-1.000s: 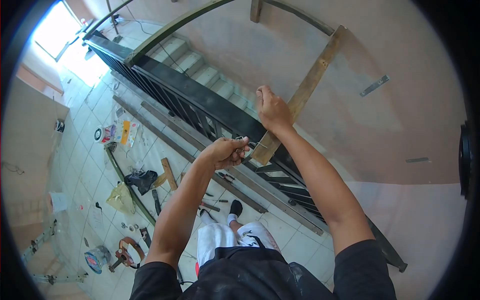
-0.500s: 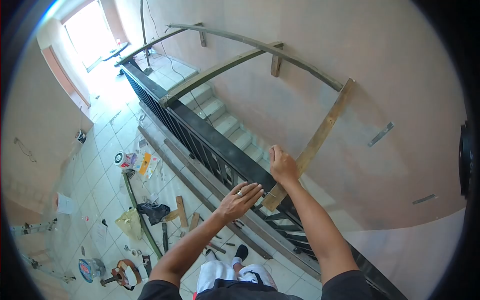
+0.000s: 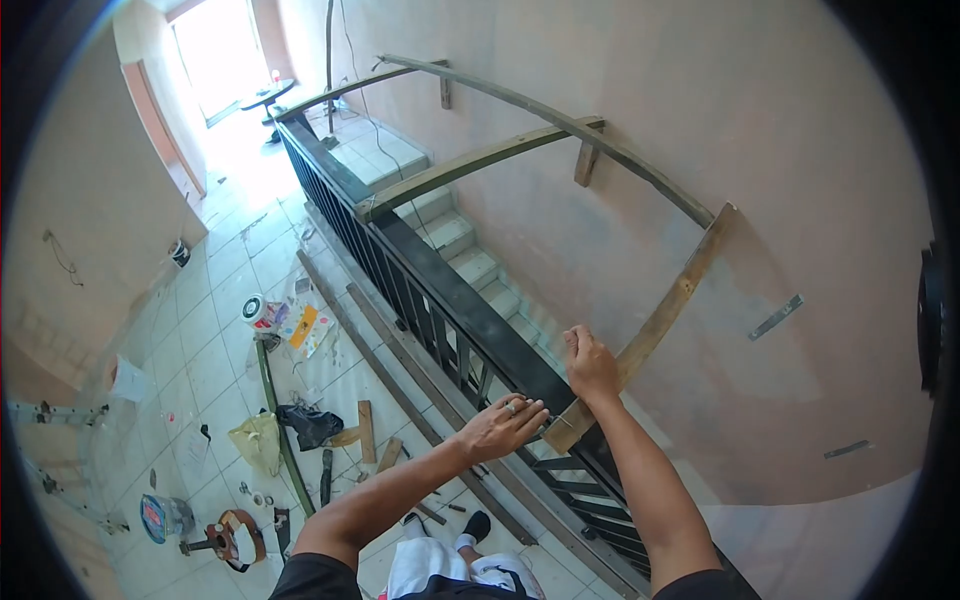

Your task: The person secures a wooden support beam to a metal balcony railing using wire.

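plank: wooden plank point(image 3: 655, 325) leaned from wall bracket down onto black railing point(image 3: 450, 300) top
right hand point(image 3: 592, 365): gripped plank near its lower end
left hand point(image 3: 508, 424): fingers spread flat on rail beside plank foot
tip: needed a firm hold so the foot wouldn't slide
floor: tiled floor point(image 3: 200, 350), tools scattered

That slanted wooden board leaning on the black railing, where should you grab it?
Probably low on the wooden board, just above the black railing, coming from the stair side as the right hand does: its narrow edges fit a palm and the bottom end rests there.
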